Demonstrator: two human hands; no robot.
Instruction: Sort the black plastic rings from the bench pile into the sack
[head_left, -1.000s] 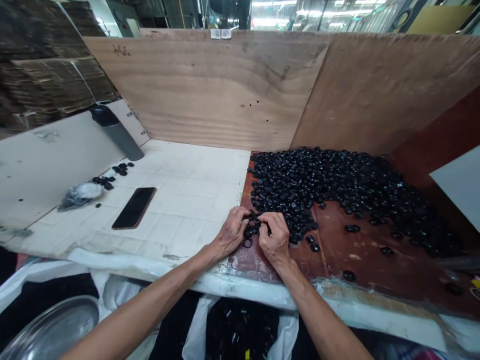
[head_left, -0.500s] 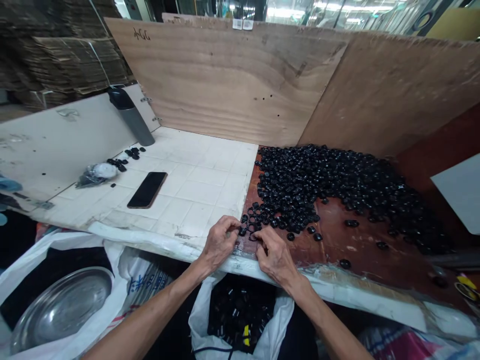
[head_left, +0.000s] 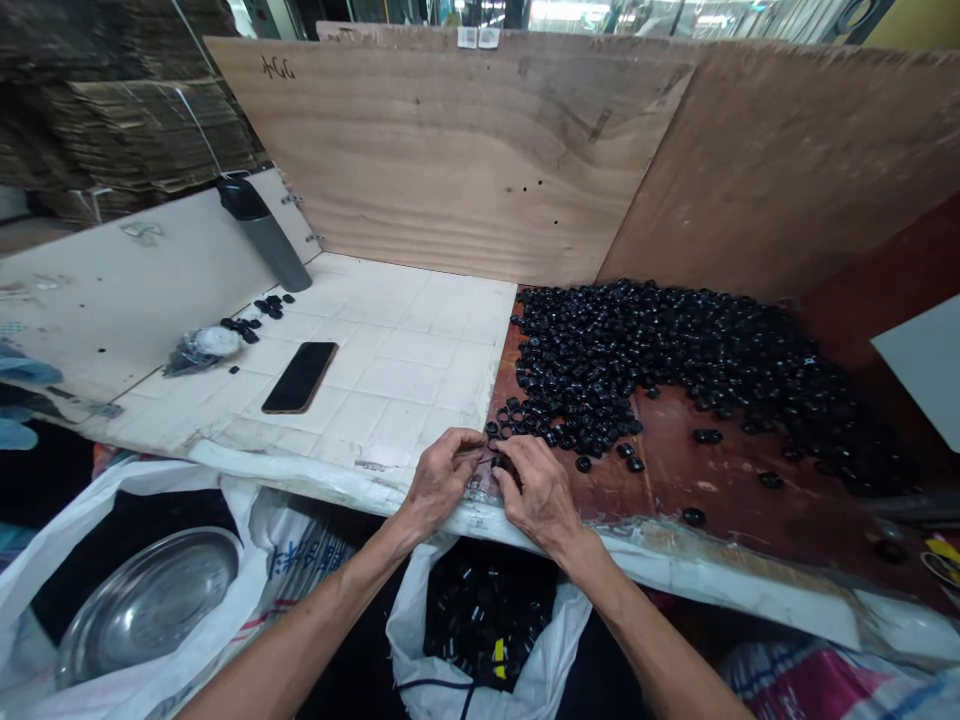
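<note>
A big heap of small black plastic rings [head_left: 675, 360] lies on the brown board at the right of the bench. At the bench's front edge my left hand [head_left: 442, 478] and my right hand [head_left: 534, 492] are pressed close together, fingers curled round a few black rings [head_left: 501, 462] between them. How many rings they hold is hidden by the fingers. Directly below the hands, under the bench edge, hangs a white plastic bag [head_left: 480, 620] with several black parts inside.
A black phone [head_left: 300, 376] lies on the white tiled part of the bench. A grey bottle [head_left: 264, 232], a small clear bag [head_left: 196, 350] and a few loose black rings [head_left: 262, 308] stand farther left. Plywood walls [head_left: 465, 160] close the back. A steel bowl [head_left: 150, 605] sits low left.
Both hands have drawn a small cluster of rings from the heap's edge back to the front edge of the bench, above the white bag. The view has tilted down a little.
</note>
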